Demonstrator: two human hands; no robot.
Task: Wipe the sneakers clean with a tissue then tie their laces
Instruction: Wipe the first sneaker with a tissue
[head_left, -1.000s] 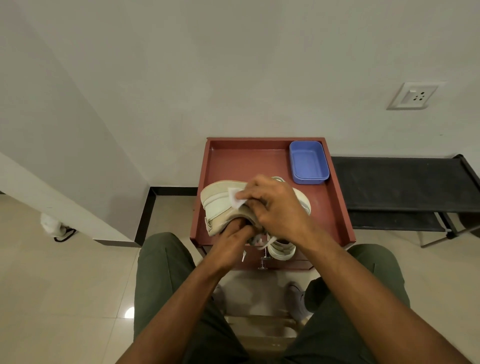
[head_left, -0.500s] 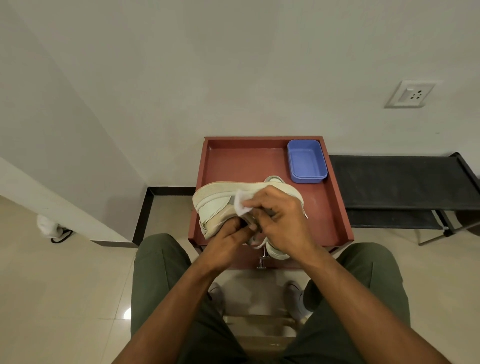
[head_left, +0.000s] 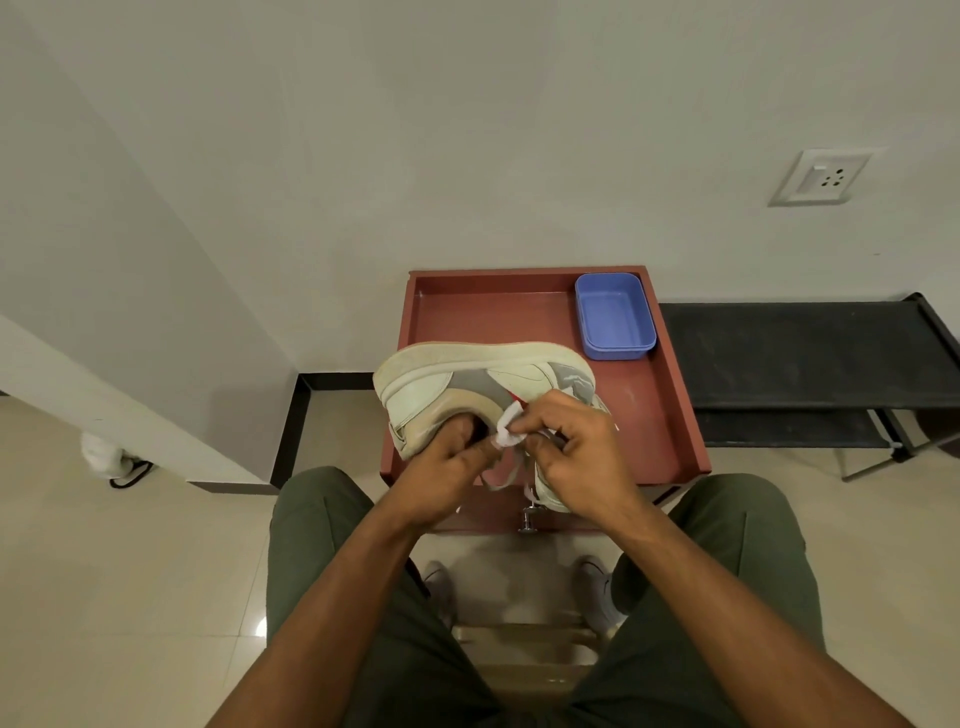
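While pinched, tissue (head_left: 508, 432) against sneaker (head_left: 483, 382).

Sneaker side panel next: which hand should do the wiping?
Right. The right hand already pinches the tissue against the sneaker, while the left hand is tucked into its opening, holding it tilted on its side.

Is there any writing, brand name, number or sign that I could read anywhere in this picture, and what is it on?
No readable text anywhere.
Cream and grey sneaker: a faint side emblem and a small red tag, no legible letters.
White wall socket: only pin holes and a switch, no marking.
Blue plastic tub and red-brown tray table: plain, no label.
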